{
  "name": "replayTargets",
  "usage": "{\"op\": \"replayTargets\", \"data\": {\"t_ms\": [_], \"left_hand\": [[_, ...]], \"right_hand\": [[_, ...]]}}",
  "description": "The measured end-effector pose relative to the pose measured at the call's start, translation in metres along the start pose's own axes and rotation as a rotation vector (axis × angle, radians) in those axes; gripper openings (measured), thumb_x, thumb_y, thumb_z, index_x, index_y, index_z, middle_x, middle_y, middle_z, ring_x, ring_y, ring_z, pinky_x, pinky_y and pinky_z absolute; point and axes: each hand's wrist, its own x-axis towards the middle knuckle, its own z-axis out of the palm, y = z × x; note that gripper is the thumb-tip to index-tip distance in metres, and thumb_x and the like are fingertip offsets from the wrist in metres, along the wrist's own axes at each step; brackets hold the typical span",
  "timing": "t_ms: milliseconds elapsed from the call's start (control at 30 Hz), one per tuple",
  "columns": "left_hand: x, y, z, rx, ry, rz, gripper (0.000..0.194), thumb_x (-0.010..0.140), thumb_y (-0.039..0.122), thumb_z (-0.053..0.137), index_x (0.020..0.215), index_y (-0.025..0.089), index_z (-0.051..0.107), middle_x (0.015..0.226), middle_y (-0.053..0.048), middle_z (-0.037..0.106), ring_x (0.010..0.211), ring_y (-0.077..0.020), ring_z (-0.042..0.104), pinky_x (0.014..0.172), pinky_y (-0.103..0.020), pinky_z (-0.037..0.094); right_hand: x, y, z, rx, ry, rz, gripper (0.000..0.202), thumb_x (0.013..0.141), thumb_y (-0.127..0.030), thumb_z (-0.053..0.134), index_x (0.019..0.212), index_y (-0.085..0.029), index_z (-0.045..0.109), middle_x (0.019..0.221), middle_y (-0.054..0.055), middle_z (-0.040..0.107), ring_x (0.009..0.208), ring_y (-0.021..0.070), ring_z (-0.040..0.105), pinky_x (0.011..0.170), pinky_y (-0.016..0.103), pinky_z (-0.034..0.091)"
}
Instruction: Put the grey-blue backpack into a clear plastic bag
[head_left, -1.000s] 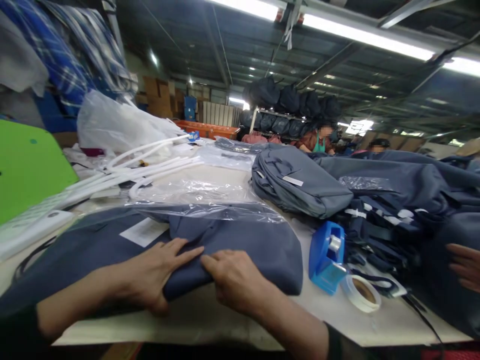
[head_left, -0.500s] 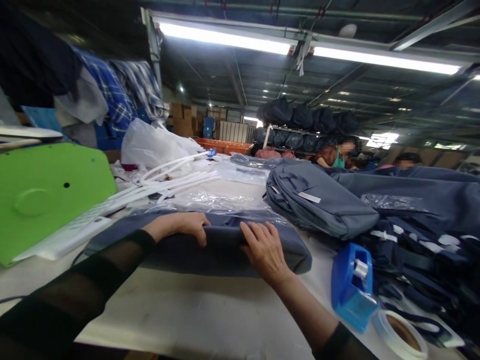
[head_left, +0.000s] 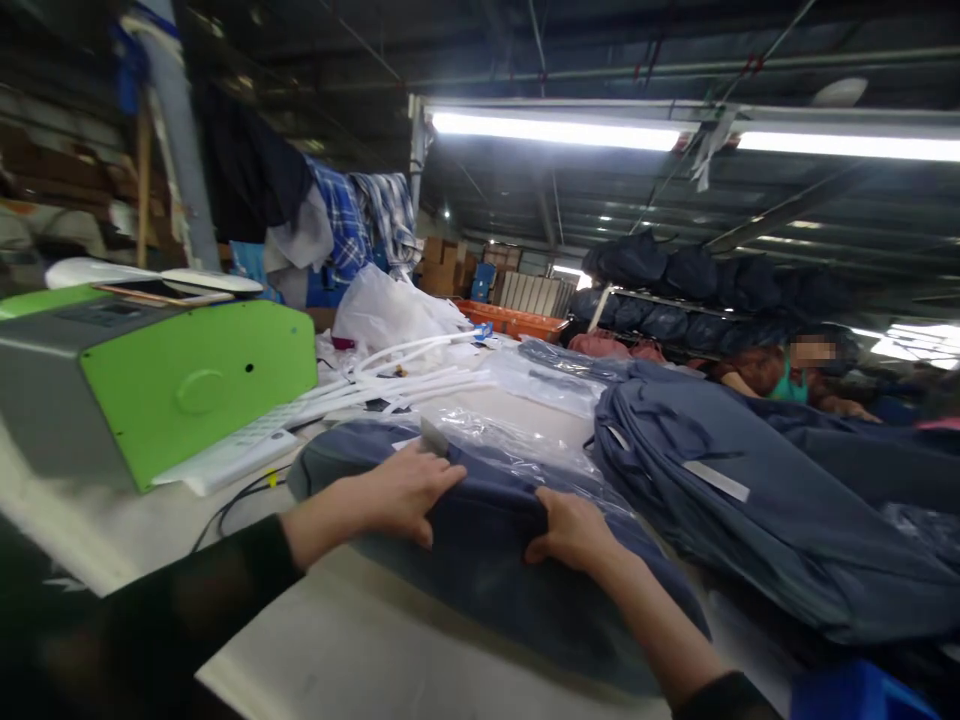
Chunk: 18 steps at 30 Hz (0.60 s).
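Note:
A dark blue fabric bag [head_left: 480,590] lies across the table in front of me, its long side facing me. My left hand [head_left: 401,492] is closed over its upper edge, thumb on the near side. A small grey tab and a white label stand by those fingers. My right hand [head_left: 571,530] pinches the same edge further right, thumb and fingers on the fabric. Clear plastic film [head_left: 502,435] lies just behind the bag and partly against it. To the right rests a similar dark blue backpack [head_left: 690,460] with a pale label on it.
A green and grey machine [head_left: 225,385] stands at the left, white strips [head_left: 420,382] beside it. A white plastic bag [head_left: 397,315] sits further back. At the lower right is a blue tape dispenser [head_left: 855,692]. A co-worker [head_left: 795,380] is behind the fabric pile.
The view has swung left, so the scene shifts right. The bag now lies slanted, its right end nearer me. Both hands remain on its edge, and the grey tab shows by my left hand.

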Motion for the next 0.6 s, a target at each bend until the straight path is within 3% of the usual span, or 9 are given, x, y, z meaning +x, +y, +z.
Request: {"op": "replayTargets", "data": {"t_ms": [67, 167, 267, 367, 467, 533, 600], "left_hand": [[-0.023, -0.025, 0.006, 0.074, 0.055, -0.083, 0.081, 0.056, 0.034, 0.083, 0.128, 0.024, 0.049, 0.115, -0.009, 0.062, 0.104, -0.0299, 0.058, 0.092, -0.041, 0.041], [-0.031, -0.057, 0.014, 0.099, 0.073, -0.226, 0.049, 0.063, 0.039, 0.080, 0.105, 0.023, 0.062, 0.103, -0.006, 0.068, 0.097, -0.0278, 0.062, 0.083, -0.036, 0.044], [-0.009, -0.073, 0.020, 0.092, 0.075, -0.261, 0.037, 0.066, 0.043, 0.078, 0.091, 0.020, 0.064, 0.091, -0.006, 0.070, 0.087, -0.0279, 0.065, 0.070, -0.032, 0.046], [0.016, -0.077, 0.028, 0.115, 0.071, -0.239, 0.033, 0.066, 0.040, 0.078, 0.087, 0.018, 0.064, 0.083, -0.007, 0.070, 0.081, -0.0266, 0.066, 0.066, -0.031, 0.045], [0.013, -0.077, 0.048, 0.165, 0.091, -0.180, 0.017, 0.082, 0.028, 0.062, 0.092, 0.016, 0.064, 0.088, -0.007, 0.069, 0.087, -0.0231, 0.065, 0.074, -0.030, 0.046], [-0.005, -0.076, 0.070, 0.198, 0.110, -0.146, 0.020, 0.089, 0.014, 0.045, 0.094, 0.014, 0.063, 0.095, -0.009, 0.068, 0.093, -0.0214, 0.064, 0.081, -0.032, 0.046], [-0.023, -0.074, 0.093, 0.210, 0.106, -0.105, 0.027, 0.087, 0.004, 0.039, 0.093, 0.014, 0.064, 0.102, -0.012, 0.068, 0.099, -0.0206, 0.063, 0.082, -0.031, 0.048]], "right_hand": [[0.003, 0.005, 0.000, 0.008, -0.013, -0.010, 0.043, 0.061, -0.039, 0.079, 0.095, -0.020, 0.061, 0.092, 0.007, 0.071, 0.090, 0.0289, 0.066, 0.065, 0.030, 0.040], [-0.007, 0.011, -0.002, -0.001, -0.025, -0.043, 0.054, 0.063, -0.030, 0.077, 0.112, -0.019, 0.057, 0.103, 0.009, 0.069, 0.098, 0.0311, 0.064, 0.074, 0.034, 0.043], [-0.018, 0.027, -0.002, -0.061, -0.093, 0.019, 0.070, 0.063, -0.019, 0.072, 0.129, -0.021, 0.048, 0.113, 0.010, 0.067, 0.105, 0.0317, 0.062, 0.085, 0.038, 0.044], [-0.020, 0.050, 0.011, -0.152, -0.134, 0.091, 0.061, 0.067, -0.017, 0.066, 0.126, -0.021, 0.052, 0.101, 0.010, 0.071, 0.098, 0.0323, 0.065, 0.083, 0.041, 0.048], [-0.026, 0.072, 0.054, -0.237, 0.013, -0.046, 0.042, 0.076, -0.009, 0.054, 0.113, -0.025, 0.062, 0.090, 0.008, 0.072, 0.084, 0.0265, 0.069, 0.075, 0.036, 0.053], [-0.037, 0.081, 0.096, -0.326, 0.192, -0.186, 0.047, 0.078, 0.000, 0.042, 0.107, -0.029, 0.066, 0.094, 0.007, 0.072, 0.080, 0.0213, 0.070, 0.070, 0.029, 0.055], [-0.052, 0.084, 0.134, -0.402, 0.424, -0.285, 0.054, 0.081, 0.004, 0.034, 0.112, -0.027, 0.066, 0.112, 0.008, 0.069, 0.099, 0.0210, 0.067, 0.074, 0.027, 0.056]]}}
